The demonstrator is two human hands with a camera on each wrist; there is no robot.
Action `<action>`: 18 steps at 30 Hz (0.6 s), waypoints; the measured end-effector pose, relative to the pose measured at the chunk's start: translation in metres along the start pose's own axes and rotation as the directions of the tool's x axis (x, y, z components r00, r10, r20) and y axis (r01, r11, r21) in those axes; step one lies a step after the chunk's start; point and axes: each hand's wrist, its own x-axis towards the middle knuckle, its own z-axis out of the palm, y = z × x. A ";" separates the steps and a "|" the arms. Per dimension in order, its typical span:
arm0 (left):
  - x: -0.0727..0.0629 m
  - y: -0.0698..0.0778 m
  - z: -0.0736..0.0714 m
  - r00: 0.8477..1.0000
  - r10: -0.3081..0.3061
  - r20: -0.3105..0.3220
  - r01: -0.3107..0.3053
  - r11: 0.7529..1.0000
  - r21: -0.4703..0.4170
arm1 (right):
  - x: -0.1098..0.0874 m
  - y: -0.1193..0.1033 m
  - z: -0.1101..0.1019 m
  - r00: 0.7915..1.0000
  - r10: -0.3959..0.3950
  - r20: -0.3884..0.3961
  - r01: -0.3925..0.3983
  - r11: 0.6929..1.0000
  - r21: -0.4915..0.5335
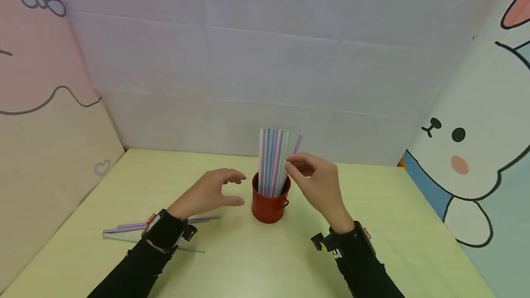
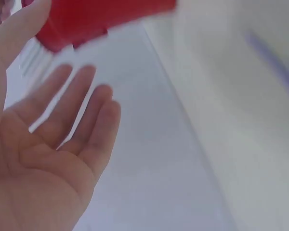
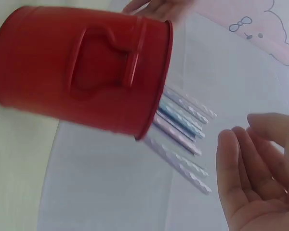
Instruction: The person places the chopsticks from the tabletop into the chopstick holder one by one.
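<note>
A red metal bucket (image 1: 267,209) with a small side handle stands upright on the table, holding a bundle of pastel straws (image 1: 271,160). One lilac straw (image 1: 298,142) leans out to the right of the others. My left hand (image 1: 209,192) is left of the bucket, fingers spread and holding nothing; its open palm shows in the left wrist view. Beside the straw tops is my right hand (image 1: 319,185), fingers loosely bent. In the right wrist view, a gap shows between its thumb and fingertips, and the straws (image 3: 178,139) stand apart from them.
Purple straws (image 1: 128,228) and a pale green straw (image 1: 120,237) lie on the table at the left, partly behind my left wrist. A white sheet (image 1: 265,68) hangs at the table's back edge. Cartoon-printed panels flank both sides.
</note>
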 end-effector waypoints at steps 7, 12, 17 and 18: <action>-0.055 -0.037 -0.066 0.998 0.053 0.017 -0.056 0.950 0.307 | -0.017 0.010 -0.033 0.989 -0.084 0.118 0.094 0.992 -0.086; -0.088 -0.064 -0.084 0.999 -0.002 0.047 -0.016 0.924 0.383 | -0.033 0.024 -0.051 0.986 -0.091 0.140 0.111 0.984 -0.140; -0.116 -0.090 -0.088 0.995 -0.046 0.088 0.006 0.913 0.408 | -0.049 0.036 -0.060 0.986 -0.062 0.155 0.087 0.983 -0.160; -0.120 -0.094 -0.089 0.995 -0.046 0.094 0.003 0.910 0.414 | -0.052 0.038 -0.061 0.987 -0.055 0.154 0.080 0.983 -0.164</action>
